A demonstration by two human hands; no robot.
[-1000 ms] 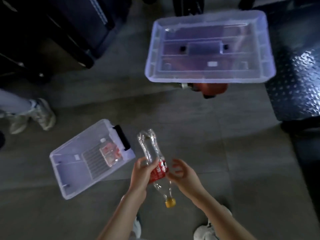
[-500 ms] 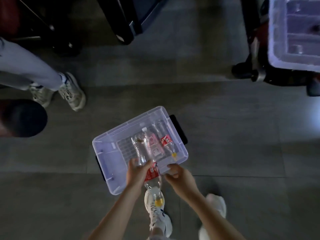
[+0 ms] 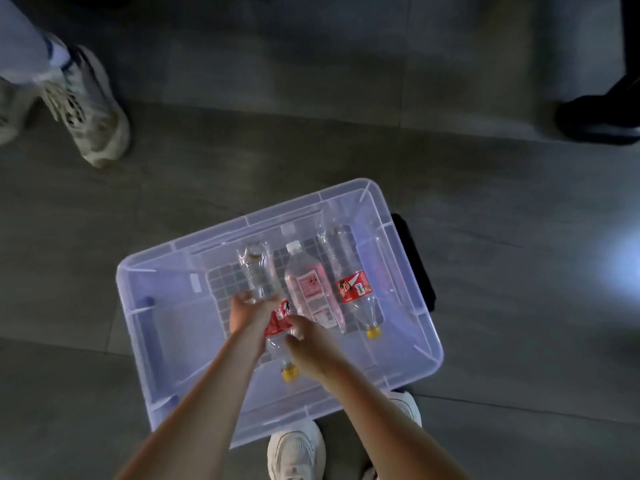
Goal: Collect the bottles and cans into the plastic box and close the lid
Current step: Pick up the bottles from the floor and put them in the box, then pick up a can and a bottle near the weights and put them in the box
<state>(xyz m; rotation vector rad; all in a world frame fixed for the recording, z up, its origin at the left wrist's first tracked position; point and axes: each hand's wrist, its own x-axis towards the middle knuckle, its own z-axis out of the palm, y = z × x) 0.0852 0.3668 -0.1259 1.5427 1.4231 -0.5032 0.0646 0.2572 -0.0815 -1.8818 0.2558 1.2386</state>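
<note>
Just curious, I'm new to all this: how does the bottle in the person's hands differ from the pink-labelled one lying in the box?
The held bottle has a red label and yellow cap; the pink-labelled bottle has a white cap. The held bottle's cap points toward the person, the pink-labelled one's away. Both hands grip the first; the second lies free. Both are clear plastic.

The floor [image 3: 485,209] is laid in large grey tiles with thin grout lines crossing it — one seam runs across the upper part, another along the lower part. The room is dim; a pale bluish patch of light [image 3: 623,271] falls on the tiles at the right edge. A bystander's worn white sneaker [image 3: 88,109] stands at the upper left corner, and a dark shoe [image 3: 599,116] — mostly in shadow — sits at the upper right.
</note>
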